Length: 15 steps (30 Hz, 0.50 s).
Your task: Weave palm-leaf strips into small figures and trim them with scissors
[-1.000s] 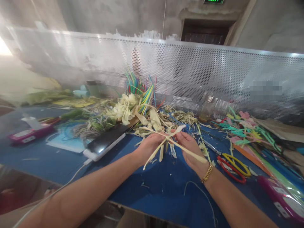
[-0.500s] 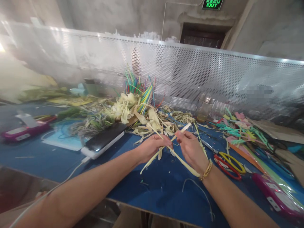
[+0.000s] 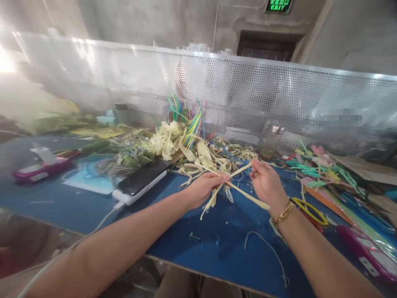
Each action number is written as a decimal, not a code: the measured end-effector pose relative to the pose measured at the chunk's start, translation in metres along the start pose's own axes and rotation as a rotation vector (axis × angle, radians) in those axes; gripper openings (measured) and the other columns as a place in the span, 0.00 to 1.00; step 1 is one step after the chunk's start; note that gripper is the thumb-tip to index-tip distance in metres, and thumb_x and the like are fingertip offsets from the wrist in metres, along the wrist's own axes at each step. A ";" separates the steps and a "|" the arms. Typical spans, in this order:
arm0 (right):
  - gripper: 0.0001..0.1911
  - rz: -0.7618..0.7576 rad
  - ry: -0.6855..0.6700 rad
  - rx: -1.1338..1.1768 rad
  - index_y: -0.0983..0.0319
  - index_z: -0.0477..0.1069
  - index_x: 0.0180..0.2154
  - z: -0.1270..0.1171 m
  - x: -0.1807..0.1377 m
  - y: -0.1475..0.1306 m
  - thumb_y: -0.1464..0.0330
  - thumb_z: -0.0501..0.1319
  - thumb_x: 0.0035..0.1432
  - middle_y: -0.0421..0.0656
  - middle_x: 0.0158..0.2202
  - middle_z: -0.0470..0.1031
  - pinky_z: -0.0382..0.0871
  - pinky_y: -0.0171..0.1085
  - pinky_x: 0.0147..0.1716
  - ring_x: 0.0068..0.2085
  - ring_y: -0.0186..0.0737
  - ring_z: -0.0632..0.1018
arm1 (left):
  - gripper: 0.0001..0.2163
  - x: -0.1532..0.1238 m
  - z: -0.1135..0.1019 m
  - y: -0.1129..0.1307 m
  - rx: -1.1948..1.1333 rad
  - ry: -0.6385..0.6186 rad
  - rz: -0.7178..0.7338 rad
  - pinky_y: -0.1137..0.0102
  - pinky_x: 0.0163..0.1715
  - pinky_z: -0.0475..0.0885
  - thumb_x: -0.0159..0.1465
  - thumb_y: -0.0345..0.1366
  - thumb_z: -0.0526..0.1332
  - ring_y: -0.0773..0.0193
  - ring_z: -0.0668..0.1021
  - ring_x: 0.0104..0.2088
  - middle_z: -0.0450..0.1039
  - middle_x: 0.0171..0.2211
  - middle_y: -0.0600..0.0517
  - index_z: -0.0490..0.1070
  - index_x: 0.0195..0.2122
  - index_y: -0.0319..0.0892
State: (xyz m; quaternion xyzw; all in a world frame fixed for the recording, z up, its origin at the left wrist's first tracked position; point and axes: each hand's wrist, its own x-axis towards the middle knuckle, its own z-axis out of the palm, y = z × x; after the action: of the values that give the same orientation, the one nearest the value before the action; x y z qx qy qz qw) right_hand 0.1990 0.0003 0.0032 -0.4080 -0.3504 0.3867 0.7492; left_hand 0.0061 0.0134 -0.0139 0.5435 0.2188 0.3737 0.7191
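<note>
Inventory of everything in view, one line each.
Crossed strips: 2 or more, pale yellow, centre
Husks: many, cream, centre
Stems: many, multicoloured, behind husks
Fibre tangle: 1, grey-green, centre left
Phone: 1, black, left
Sheet: 1, light blue, left of phone
Power strips: 2, purple, left and right
Bottle: 1, clear, back right
Scissors: 1, red-yellow handles, right
Cutouts: several, mixed colours, right
Cable: 1, white, front left
Table: 1, blue, underneath
Screen: 1, silver, behind table
Exit sign: 1, green, top right
Bracelet: 1, gold, right wrist
Left hand: 1, centre, pinching the crossing
Right hand: 1, right, pinching a strip end
</note>
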 end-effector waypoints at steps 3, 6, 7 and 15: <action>0.16 0.004 0.047 0.022 0.61 0.70 0.22 -0.001 0.002 -0.001 0.61 0.74 0.35 0.35 0.23 0.69 0.60 0.32 0.23 0.24 0.28 0.66 | 0.14 0.000 -0.003 -0.002 0.073 -0.006 0.011 0.73 0.30 0.65 0.58 0.44 0.63 0.66 0.71 0.27 0.74 0.26 0.49 0.78 0.27 0.37; 0.16 -0.001 0.040 0.011 0.60 0.69 0.21 -0.001 0.002 -0.001 0.62 0.74 0.36 0.34 0.21 0.68 0.61 0.32 0.23 0.23 0.28 0.66 | 0.14 0.000 -0.003 -0.001 0.095 -0.008 0.000 0.73 0.27 0.63 0.58 0.45 0.63 0.68 0.69 0.25 0.73 0.24 0.50 0.77 0.26 0.39; 0.16 0.001 0.027 0.010 0.60 0.68 0.21 -0.001 0.002 -0.001 0.62 0.73 0.37 0.34 0.21 0.68 0.61 0.32 0.23 0.23 0.29 0.66 | 0.13 0.000 -0.003 0.000 0.086 -0.012 -0.002 0.73 0.27 0.63 0.57 0.45 0.63 0.68 0.70 0.25 0.74 0.25 0.51 0.77 0.26 0.40; 0.15 0.021 0.003 0.016 0.60 0.68 0.23 -0.006 0.006 -0.004 0.62 0.72 0.38 0.34 0.21 0.66 0.62 0.33 0.24 0.23 0.30 0.66 | 0.10 0.001 -0.005 0.005 0.006 -0.020 0.022 0.72 0.29 0.64 0.55 0.41 0.65 0.65 0.73 0.27 0.74 0.24 0.49 0.76 0.24 0.39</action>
State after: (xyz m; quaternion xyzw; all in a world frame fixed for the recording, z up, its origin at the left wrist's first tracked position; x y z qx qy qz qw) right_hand 0.2081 0.0018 0.0053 -0.4062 -0.3417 0.3970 0.7488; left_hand 0.0017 0.0178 -0.0103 0.5516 0.2068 0.3754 0.7156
